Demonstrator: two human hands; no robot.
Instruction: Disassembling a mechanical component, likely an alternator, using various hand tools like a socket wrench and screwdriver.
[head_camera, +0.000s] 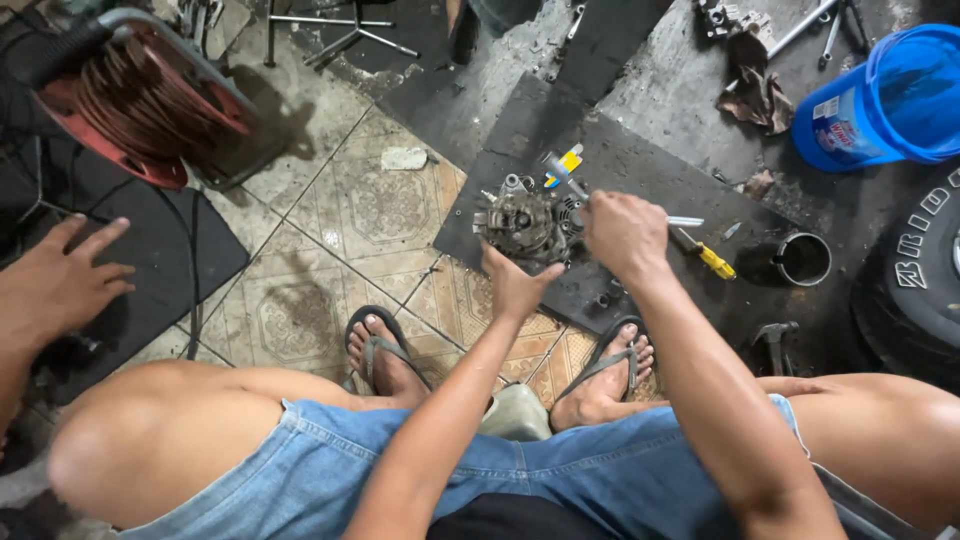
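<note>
Seen from above, between bare knees in denim shorts and feet in flip-flops: a greasy metal engine part (522, 222), lumpy and finned, resting on a dark rubber mat (640, 170) laid over patterned floor tiles (370, 210). Left hand (515, 285) set against the part's near edge, fingers spread, bracing rather than gripping. Right hand (622, 232) closed around the handle of a slim metal tool (563, 172), tip angled down onto the top of the part. Likely heavy, rigid cast metal, oily and therefore slippery; best held by the thick outer housing, away from the small protruding fittings. Nearby on the mat: a yellow-handled screwdriver (708, 258), a short dark metal ring (803, 258), a hammer (775, 340). Farther right, a blue plastic bucket (880, 100) on its side and the black sidewall of a tyre (920, 290). At upper left, a red hose reel (140, 100). At far left, another person's hand (60, 280), open, flat on a black mat.
</note>
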